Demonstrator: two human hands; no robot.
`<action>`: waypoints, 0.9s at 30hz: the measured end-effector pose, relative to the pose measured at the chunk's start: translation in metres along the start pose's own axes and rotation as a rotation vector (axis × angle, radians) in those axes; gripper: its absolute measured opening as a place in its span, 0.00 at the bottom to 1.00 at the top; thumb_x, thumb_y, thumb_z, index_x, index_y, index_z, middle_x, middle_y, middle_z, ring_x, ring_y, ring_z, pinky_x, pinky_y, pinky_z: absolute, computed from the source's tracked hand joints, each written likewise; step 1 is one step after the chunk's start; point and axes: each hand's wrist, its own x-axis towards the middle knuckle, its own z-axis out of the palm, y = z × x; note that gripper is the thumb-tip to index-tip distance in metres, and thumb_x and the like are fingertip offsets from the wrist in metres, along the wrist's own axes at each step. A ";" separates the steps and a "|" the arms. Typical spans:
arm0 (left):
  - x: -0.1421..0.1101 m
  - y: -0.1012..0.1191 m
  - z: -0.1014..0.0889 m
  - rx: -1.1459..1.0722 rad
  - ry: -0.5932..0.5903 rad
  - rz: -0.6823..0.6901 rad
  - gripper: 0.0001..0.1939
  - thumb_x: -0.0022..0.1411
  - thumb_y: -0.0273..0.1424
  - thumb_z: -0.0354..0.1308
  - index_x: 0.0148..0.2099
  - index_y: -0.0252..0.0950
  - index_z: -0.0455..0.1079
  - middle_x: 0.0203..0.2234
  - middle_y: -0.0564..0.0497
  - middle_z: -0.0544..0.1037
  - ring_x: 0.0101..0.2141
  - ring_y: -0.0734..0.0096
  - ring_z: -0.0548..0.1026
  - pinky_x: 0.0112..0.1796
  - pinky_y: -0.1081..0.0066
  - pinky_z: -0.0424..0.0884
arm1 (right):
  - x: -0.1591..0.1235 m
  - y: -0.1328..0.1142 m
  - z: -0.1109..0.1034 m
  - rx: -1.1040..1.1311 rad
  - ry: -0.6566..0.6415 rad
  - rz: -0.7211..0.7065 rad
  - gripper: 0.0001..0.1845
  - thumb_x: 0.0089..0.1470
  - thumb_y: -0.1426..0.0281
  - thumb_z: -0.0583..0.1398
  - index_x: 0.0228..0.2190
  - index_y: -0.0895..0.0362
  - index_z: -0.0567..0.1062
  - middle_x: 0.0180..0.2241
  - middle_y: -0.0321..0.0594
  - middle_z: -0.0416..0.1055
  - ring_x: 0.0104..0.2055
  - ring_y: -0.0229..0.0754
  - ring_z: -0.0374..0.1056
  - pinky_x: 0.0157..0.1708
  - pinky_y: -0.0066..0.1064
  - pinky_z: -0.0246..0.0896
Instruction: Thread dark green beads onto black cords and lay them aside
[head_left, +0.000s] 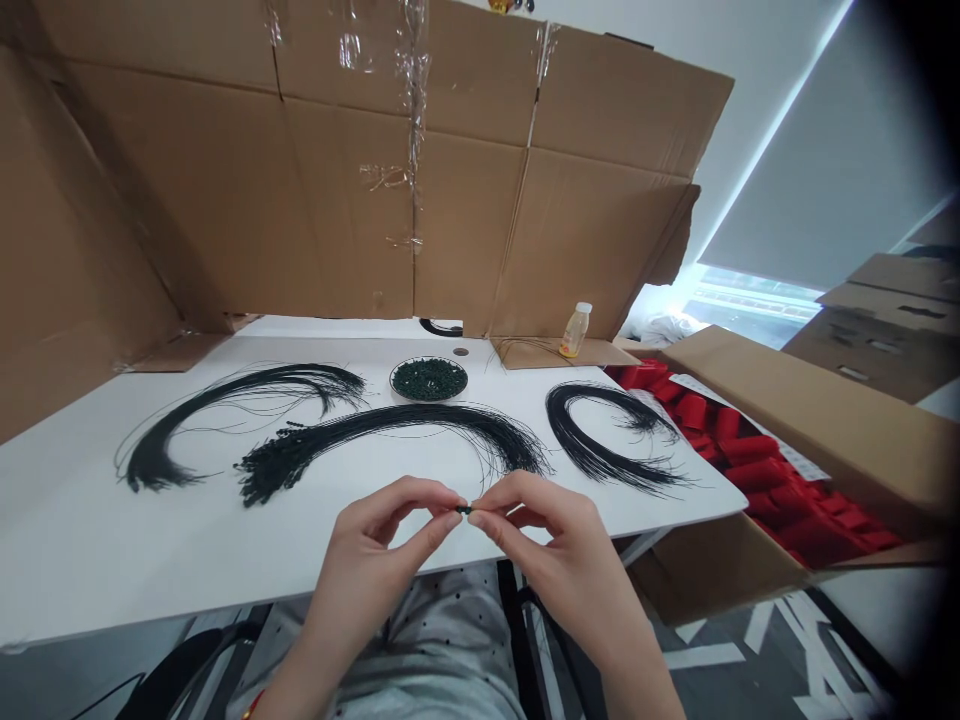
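Observation:
Between the fingertips of both hands is a tiny dark green piece (pixel 464 510), held just above the front edge of the white table. My left hand (pixel 397 525) pinches its left end with thumb and forefinger. From the other side my right hand (pixel 536 520) pinches too, its fingertips meeting the piece. Most of the piece is covered by the fingers, so its exact kind is unclear. Behind the hands lies a curved bundle of black strands (pixel 405 418), with dark green pieces clustered at its left end. A round dish (pixel 391 385) full of small dark green pieces stands beyond it.
Two more bundles of black strands lie at left (pixel 161 450) and right (pixel 574 440) on the white table (pixel 97 530). Tall cardboard panels (pixel 337 200) wall the back. A small bottle (pixel 576 330) stands back right. Beside the table, an open carton (pixel 787 410) holds red rolls.

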 end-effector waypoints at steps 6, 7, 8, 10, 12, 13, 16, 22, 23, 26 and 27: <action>0.004 -0.013 -0.005 0.077 -0.060 0.066 0.04 0.58 0.28 0.69 0.35 0.44 0.83 0.31 0.55 0.84 0.35 0.71 0.80 0.40 0.77 0.76 | -0.001 0.003 0.002 0.002 0.042 -0.002 0.07 0.59 0.69 0.67 0.28 0.55 0.79 0.29 0.34 0.78 0.31 0.36 0.72 0.33 0.24 0.67; 0.005 -0.016 -0.006 0.074 -0.062 0.068 0.03 0.57 0.29 0.69 0.35 0.44 0.82 0.32 0.55 0.84 0.35 0.71 0.80 0.40 0.77 0.77 | -0.001 0.003 0.002 0.002 0.042 -0.005 0.07 0.59 0.69 0.67 0.28 0.56 0.79 0.28 0.34 0.77 0.31 0.36 0.71 0.33 0.24 0.67; 0.005 -0.018 -0.007 0.071 -0.062 0.070 0.03 0.57 0.29 0.70 0.35 0.44 0.82 0.32 0.55 0.84 0.35 0.71 0.80 0.40 0.77 0.77 | 0.000 0.003 0.002 0.001 0.043 -0.007 0.07 0.58 0.69 0.67 0.28 0.56 0.79 0.28 0.33 0.77 0.31 0.36 0.71 0.33 0.24 0.67; 0.007 -0.019 -0.008 0.068 -0.074 0.079 0.03 0.58 0.29 0.69 0.33 0.43 0.81 0.30 0.56 0.84 0.34 0.71 0.80 0.38 0.77 0.77 | 0.000 0.003 0.002 -0.004 0.045 -0.007 0.07 0.58 0.70 0.67 0.28 0.56 0.79 0.28 0.33 0.77 0.30 0.36 0.71 0.32 0.24 0.67; 0.008 -0.019 -0.009 0.082 -0.109 0.097 0.04 0.59 0.28 0.68 0.32 0.43 0.81 0.29 0.56 0.83 0.33 0.71 0.79 0.37 0.77 0.76 | 0.000 0.003 0.002 -0.015 0.044 0.000 0.06 0.59 0.70 0.66 0.29 0.55 0.80 0.28 0.33 0.78 0.30 0.36 0.71 0.33 0.24 0.67; 0.008 -0.018 -0.010 0.092 -0.123 0.111 0.05 0.60 0.28 0.67 0.32 0.43 0.81 0.29 0.56 0.83 0.33 0.71 0.79 0.37 0.77 0.75 | 0.001 0.003 0.001 -0.020 0.042 0.005 0.06 0.59 0.70 0.66 0.29 0.55 0.80 0.28 0.34 0.78 0.31 0.36 0.71 0.33 0.24 0.67; 0.008 -0.014 -0.009 0.133 -0.130 0.150 0.05 0.61 0.28 0.66 0.33 0.43 0.81 0.29 0.55 0.83 0.33 0.70 0.79 0.36 0.76 0.74 | 0.002 0.005 0.001 -0.019 0.032 0.014 0.04 0.59 0.69 0.66 0.31 0.55 0.81 0.29 0.34 0.78 0.31 0.37 0.71 0.34 0.26 0.68; 0.005 -0.008 -0.005 0.257 -0.073 0.156 0.07 0.62 0.31 0.65 0.30 0.42 0.79 0.27 0.54 0.82 0.31 0.67 0.78 0.37 0.72 0.72 | 0.006 0.004 0.001 -0.049 0.027 0.005 0.04 0.58 0.70 0.66 0.34 0.56 0.82 0.30 0.37 0.78 0.31 0.38 0.70 0.33 0.28 0.66; 0.005 -0.008 -0.005 0.268 -0.066 0.153 0.07 0.61 0.31 0.65 0.29 0.42 0.78 0.26 0.54 0.81 0.31 0.67 0.78 0.37 0.72 0.72 | 0.006 0.003 0.002 -0.061 0.026 0.007 0.03 0.58 0.71 0.66 0.33 0.56 0.82 0.30 0.37 0.78 0.31 0.38 0.71 0.34 0.27 0.66; 0.005 -0.014 -0.007 0.286 -0.043 0.155 0.07 0.59 0.37 0.67 0.29 0.42 0.77 0.28 0.54 0.81 0.32 0.64 0.78 0.38 0.73 0.74 | 0.006 -0.001 0.003 -0.071 0.029 0.019 0.03 0.56 0.73 0.66 0.34 0.56 0.83 0.28 0.35 0.76 0.31 0.37 0.70 0.33 0.26 0.64; 0.005 -0.017 -0.008 0.293 -0.025 0.162 0.09 0.57 0.39 0.69 0.30 0.42 0.77 0.29 0.53 0.82 0.33 0.63 0.79 0.37 0.73 0.75 | 0.006 -0.002 0.003 -0.063 0.026 0.017 0.04 0.56 0.73 0.67 0.34 0.55 0.84 0.28 0.35 0.75 0.30 0.37 0.69 0.33 0.25 0.63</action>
